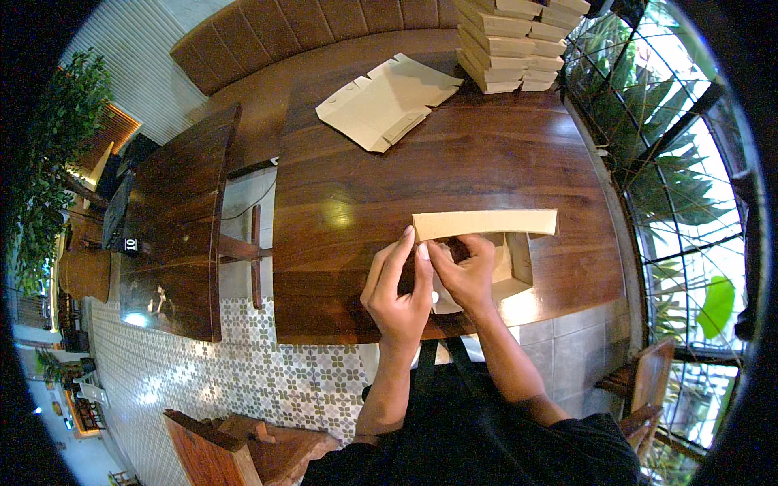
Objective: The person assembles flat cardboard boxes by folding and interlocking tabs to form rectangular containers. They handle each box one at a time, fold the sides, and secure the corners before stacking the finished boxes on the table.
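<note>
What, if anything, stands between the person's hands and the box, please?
Nothing visible: the left hand and right hand both touch the box toward its left end. The flat sheet and the stack are farther off, beyond it.

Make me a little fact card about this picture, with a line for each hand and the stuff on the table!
Left hand: fingertips at the left corner of a tan, open cardboard box
Right hand: at the box too, close to the left hand; some fingers hidden
Flat piece: notched tan cardboard sheet, lying beyond the box
Pile: tall stack of tan cardboard boxes, at the far right
Table: shiny brown wooden table
</note>
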